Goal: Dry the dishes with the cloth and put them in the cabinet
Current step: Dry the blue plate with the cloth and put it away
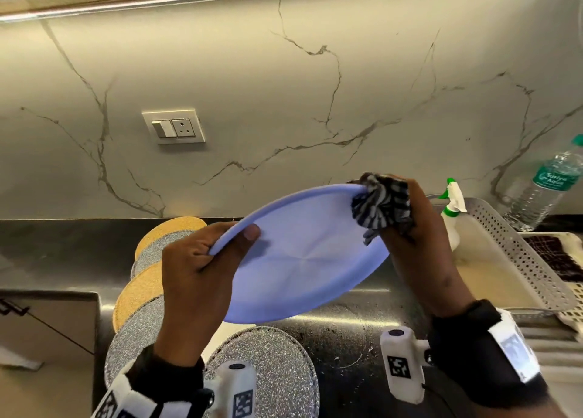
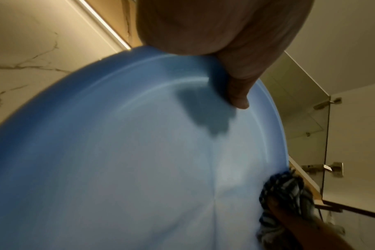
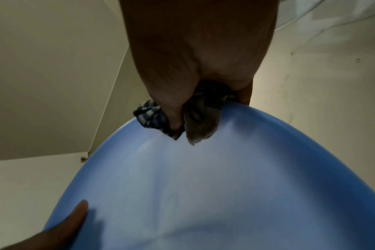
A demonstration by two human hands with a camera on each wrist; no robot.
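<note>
A large light-blue plate [image 1: 303, 253] is held tilted above the dark counter. My left hand [image 1: 205, 253] grips its left rim, thumb on the upper face and fingers curled behind. My right hand [image 1: 410, 225] holds a bunched black-and-white striped cloth [image 1: 381, 206] pressed over the plate's far right rim. The left wrist view shows the blue plate [image 2: 139, 160] with my thumb [image 2: 237, 94] on it and the cloth [image 2: 284, 194] at the far edge. From the right wrist, the cloth [image 3: 199, 115] wraps the rim of the plate [image 3: 225, 186].
Several round glittery gold and silver mats [image 1: 142, 297] lie on the counter [image 1: 347, 323] below the plate. A perforated metal tray [image 1: 517, 253] sits at right with a spray bottle [image 1: 451, 209] in it. A water bottle [image 1: 549, 184] stands behind. Marble backsplash with a socket [image 1: 175, 127].
</note>
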